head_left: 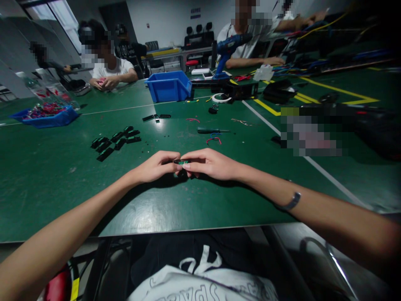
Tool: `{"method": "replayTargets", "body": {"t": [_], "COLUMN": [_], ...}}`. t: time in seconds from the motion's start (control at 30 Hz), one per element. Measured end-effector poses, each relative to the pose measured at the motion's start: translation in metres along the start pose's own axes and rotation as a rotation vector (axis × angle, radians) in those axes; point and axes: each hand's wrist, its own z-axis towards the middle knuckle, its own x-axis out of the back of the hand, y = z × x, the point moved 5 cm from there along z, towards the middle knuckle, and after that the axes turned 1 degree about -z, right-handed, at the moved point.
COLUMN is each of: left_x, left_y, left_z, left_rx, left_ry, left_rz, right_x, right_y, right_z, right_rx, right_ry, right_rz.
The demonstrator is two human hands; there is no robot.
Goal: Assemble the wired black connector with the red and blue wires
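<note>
The small component (181,161) was pinched between the fingertips of the left hand (156,166) and the right hand (210,164), just above the green bench (175,205) near its front edge. Both hands were curled closed around it, and the fingers covered most of it; only a dark strip with a greenish glint showed, so its full shape could not be made out. Whether anything lay under the hands could not be told.

Beyond the component and to its left lay a cluster of flat black plastic parts (115,141), some touching one another. Directly beyond the component lay a dark-handled screwdriver (213,131), with a short loop of red wire (214,140) just beside it. Further beyond stood a blue plastic bin (169,86), rectangular and open-topped. Far left of the component, a shallow blue tray (46,118) held small red and mixed pieces, too small to identify. Right of the component, a blurred patch hid part of the bench.

Other people sat at the far side of the bench; one pair of hands (103,82) was clasped together there. A blue cordless drill (228,52) stood upright beyond the bin.

The bench surface was smooth, scuffed and slightly glossy, with white and yellow lines.
</note>
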Motion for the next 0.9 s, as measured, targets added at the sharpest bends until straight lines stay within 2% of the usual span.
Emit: {"method": "replayTargets", "body": {"t": [0.7, 0.9], "left_x": [-0.0002, 0.0014], "left_y": [0.0027, 0.0061], "left_z": [-0.002, -0.0015], "left_rx": [-0.025, -0.078], "left_ry": [-0.035, 0.056], "left_rz": [0.005, 0.143], "right_x": [-0.0004, 0.0005], "right_y": [0.0009, 0.0016], "right_z": [-0.0005, -0.0005], "right_rx": [-0.005, 0.031], "right_ry": [0.009, 0.0], "right_rz": [-0.026, -0.068]}}
